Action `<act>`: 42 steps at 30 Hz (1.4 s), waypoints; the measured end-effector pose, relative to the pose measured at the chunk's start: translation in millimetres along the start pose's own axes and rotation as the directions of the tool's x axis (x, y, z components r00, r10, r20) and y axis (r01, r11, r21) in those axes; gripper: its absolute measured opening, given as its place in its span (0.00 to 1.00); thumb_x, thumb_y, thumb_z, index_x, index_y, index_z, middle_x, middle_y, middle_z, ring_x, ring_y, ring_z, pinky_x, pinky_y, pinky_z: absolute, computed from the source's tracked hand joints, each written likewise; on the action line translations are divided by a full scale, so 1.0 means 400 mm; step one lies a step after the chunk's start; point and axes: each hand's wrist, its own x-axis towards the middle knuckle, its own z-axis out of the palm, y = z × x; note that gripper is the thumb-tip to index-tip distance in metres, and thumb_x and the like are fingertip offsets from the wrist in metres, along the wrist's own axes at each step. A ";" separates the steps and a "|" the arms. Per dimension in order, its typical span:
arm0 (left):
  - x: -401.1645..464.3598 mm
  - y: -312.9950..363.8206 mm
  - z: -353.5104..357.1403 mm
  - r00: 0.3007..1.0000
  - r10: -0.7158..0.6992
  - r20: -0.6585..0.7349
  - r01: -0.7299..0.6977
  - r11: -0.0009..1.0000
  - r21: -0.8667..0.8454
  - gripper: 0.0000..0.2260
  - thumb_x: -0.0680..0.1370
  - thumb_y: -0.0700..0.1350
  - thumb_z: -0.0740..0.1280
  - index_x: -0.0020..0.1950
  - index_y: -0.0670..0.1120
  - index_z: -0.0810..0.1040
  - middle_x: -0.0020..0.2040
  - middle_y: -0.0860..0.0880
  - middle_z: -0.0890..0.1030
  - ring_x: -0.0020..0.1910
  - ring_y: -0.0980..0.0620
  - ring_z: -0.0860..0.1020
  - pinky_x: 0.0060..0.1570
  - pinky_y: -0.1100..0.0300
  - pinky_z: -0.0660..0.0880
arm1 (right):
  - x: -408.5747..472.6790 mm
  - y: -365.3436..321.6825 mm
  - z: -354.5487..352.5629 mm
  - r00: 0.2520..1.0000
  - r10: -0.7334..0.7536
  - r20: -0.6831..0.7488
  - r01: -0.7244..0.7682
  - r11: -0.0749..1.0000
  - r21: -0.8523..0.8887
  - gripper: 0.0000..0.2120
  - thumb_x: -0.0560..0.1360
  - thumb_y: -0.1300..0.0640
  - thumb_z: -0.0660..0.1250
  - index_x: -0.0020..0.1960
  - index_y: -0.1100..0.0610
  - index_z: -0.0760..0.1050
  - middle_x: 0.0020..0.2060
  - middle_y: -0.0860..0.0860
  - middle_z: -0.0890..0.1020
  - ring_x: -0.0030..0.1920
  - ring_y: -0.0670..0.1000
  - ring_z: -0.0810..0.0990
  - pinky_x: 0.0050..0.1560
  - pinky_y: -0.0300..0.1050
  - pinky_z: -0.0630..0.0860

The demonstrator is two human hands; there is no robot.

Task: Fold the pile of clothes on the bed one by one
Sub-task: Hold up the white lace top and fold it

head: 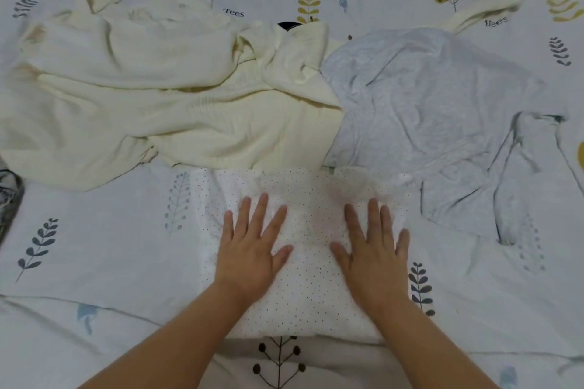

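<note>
— Head view: what are the hands doing?
— Left hand (pixel 249 249) and right hand (pixel 373 249) lie flat, fingers spread wide, pressing the folded dotted white garment (pixel 303 294) near the bed's (pixel 94 262) near edge, gripping nothing.
— And the pile?
— Behind it; a rumpled cream garment (pixel 158 98) toward the left, a grey garment (pixel 426 110) touching it on the right.
</note>
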 end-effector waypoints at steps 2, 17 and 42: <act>0.008 -0.004 0.008 0.999 -0.014 0.033 0.013 0.999 0.029 0.28 0.69 0.66 0.24 0.67 0.59 0.23 0.71 0.51 0.26 0.68 0.46 0.23 0.66 0.48 0.25 | 0.012 0.002 -0.007 1.000 0.004 0.027 -0.004 1.000 0.003 0.30 0.76 0.35 0.38 0.68 0.42 0.24 0.68 0.49 0.26 0.70 0.51 0.25 0.70 0.59 0.33; -0.055 0.005 -0.043 0.962 0.267 0.065 -0.250 0.948 -0.196 0.25 0.82 0.56 0.47 0.73 0.58 0.36 0.73 0.55 0.34 0.75 0.54 0.38 0.70 0.56 0.34 | -0.069 0.061 -0.168 0.857 0.332 0.394 -0.511 0.457 0.728 0.11 0.72 0.65 0.66 0.52 0.70 0.74 0.37 0.61 0.80 0.34 0.53 0.75 0.36 0.44 0.69; -0.022 -0.158 -0.118 0.813 -0.544 -0.207 0.233 0.630 -0.741 0.26 0.75 0.46 0.66 0.71 0.44 0.62 0.62 0.47 0.72 0.60 0.47 0.71 0.60 0.55 0.68 | -0.128 -0.336 -0.033 0.984 -0.089 -0.153 0.119 0.973 0.197 0.32 0.75 0.52 0.65 0.75 0.54 0.56 0.74 0.61 0.59 0.73 0.61 0.58 0.69 0.56 0.61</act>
